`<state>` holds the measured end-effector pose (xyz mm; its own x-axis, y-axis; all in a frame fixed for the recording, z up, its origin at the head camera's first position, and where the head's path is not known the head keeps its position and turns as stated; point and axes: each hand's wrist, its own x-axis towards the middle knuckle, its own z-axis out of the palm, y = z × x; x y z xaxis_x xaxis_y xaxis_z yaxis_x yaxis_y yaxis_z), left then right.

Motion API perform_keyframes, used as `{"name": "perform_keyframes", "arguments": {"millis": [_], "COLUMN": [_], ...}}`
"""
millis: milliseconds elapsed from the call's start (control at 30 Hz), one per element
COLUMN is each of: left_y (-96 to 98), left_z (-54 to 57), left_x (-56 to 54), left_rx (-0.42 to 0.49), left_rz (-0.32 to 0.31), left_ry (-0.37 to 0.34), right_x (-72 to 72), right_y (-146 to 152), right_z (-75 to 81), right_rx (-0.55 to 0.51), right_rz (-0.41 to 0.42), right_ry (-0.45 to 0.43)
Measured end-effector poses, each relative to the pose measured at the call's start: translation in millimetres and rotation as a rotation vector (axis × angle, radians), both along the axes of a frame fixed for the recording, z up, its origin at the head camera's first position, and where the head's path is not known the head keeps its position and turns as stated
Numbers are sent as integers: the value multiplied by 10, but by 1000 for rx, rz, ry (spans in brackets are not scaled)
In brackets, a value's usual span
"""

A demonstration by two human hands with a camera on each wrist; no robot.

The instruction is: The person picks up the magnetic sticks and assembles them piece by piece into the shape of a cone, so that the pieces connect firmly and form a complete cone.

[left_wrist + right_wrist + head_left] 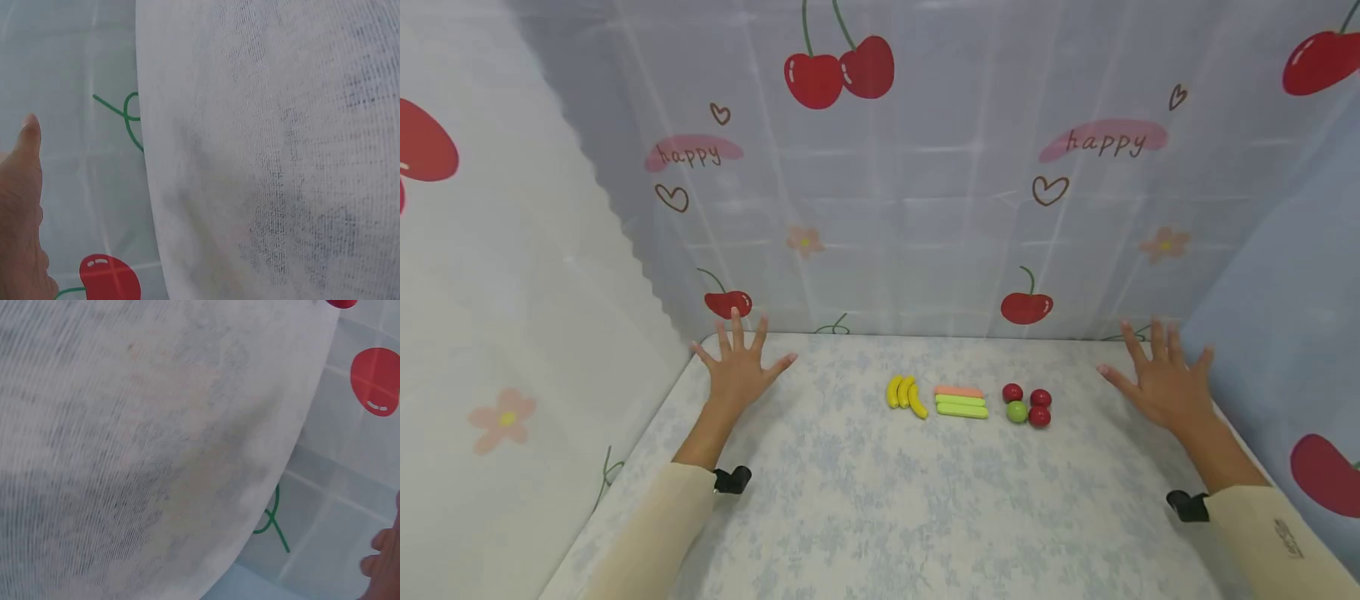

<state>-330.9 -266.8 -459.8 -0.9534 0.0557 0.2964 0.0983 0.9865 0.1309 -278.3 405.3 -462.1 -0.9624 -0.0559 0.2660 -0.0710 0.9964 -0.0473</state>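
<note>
In the head view, my left hand (pixel 736 377) is spread with straight fingers over the table's far left corner, holding nothing. My right hand (pixel 1168 387) is likewise spread near the far right corner, with nothing in it. Between the hands, toward the back of the table, lie small yellow bananas (pixel 904 393). Right of them is a row of sticks: an orange stick (pixel 958 392) behind two yellow-green sticks (pixel 962 410). Farther right sit three red apple-like fruits (pixel 1040 416) and one green fruit (pixel 1017 412). Parts of the left hand (pixel 22 212) and right hand (pixel 384 562) show in the wrist views.
A pale cloth with a blue-grey pattern covers the table (pixel 865 508). Curtains printed with cherries, flowers and hearts stand behind it (pixel 910 250) and along both sides. Dark wrist cameras sit at the left cuff (pixel 732 480) and right cuff (pixel 1187 506).
</note>
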Motion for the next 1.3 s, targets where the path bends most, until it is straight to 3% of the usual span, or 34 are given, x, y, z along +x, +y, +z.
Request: {"name": "perform_keyframes", "arguments": {"millis": [200, 400, 533, 833, 1067, 1300], "left_y": [92, 280, 432, 830, 1117, 1384], "left_z": [-83, -120, -152, -200, -238, -289], "left_x": [69, 195, 250, 357, 351, 278], "left_rx": [67, 121, 165, 273, 320, 366], "left_rz": [-52, -107, -166, -225, -265, -273], "left_ry": [-74, -72, -47, -101, -122, -186], "right_x": [61, 186, 281, 442, 537, 565], "right_y": [-76, -240, -391, -652, -792, -920], "right_z": [-54, -63, -36, -51, -74, -116], "right_rx": [-86, -181, -190, -244, -340, -298], "right_rz": [11, 67, 88, 143, 156, 173], "right_ry": [-53, -51, -41, -25, -58, -103]}}
